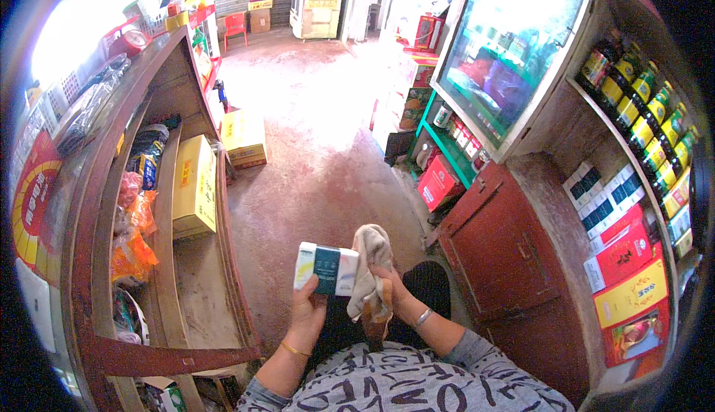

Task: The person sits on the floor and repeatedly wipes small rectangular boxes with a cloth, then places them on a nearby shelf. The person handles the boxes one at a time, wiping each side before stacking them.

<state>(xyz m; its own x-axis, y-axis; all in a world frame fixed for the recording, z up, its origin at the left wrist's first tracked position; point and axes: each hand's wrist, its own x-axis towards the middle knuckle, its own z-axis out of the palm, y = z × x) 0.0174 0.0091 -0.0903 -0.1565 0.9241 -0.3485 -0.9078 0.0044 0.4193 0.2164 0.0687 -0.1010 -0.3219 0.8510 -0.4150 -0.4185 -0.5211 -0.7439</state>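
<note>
In front of my body, my left hand [310, 307] grips a white box with a dark green band [327, 270], its thumb pressed on the front. My right hand [393, 289] is closed around a crumpled grey-beige cloth [371, 250], which hangs down below the fingers and has a brownish lower part. Cloth meets the box's right edge, or lies very close to it. Most of the right fingers are hidden behind the cloth.
Left stands a wooden shelf counter [167, 350] with a yellow carton [195, 185] and orange bags [134, 255]. At right are a red cabinet [503, 250], a glass-fronted case [503, 65], several bottles [648, 104] and banded white boxes [609, 199]. Another carton [244, 138] sits on the floor.
</note>
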